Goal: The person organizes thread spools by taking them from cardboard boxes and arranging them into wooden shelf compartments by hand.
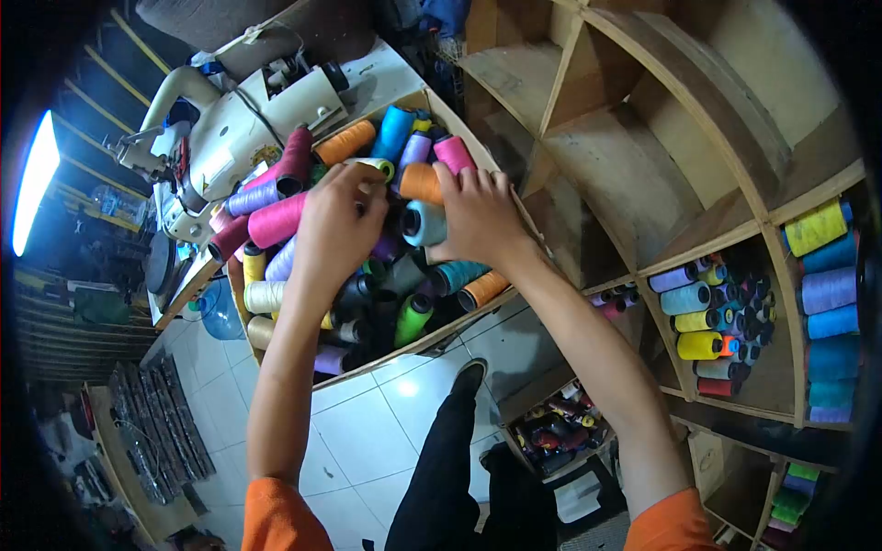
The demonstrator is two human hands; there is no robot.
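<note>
A wooden box (381,369) is heaped with thread spools in many colours. Over the middle of the heap, my left hand (344,216) has its fingers curled near a yellow-green spool (377,167); what its fingertips hold, if anything, is hidden. To its right, my right hand (482,219) reaches over the spools with its fingers spread on an orange spool (421,183) and its thumb by a light blue spool (424,223). A pink spool (454,154) lies just beyond its fingertips. Beside my left wrist is another pink spool (277,220).
A white sewing machine (239,129) stands on a table at the upper left. Wooden shelves (634,165) fill the right side, with spools (700,345) in lower compartments. A crate of spools (556,432) sits low near my legs. A blue water bottle (220,310) stands left of the box.
</note>
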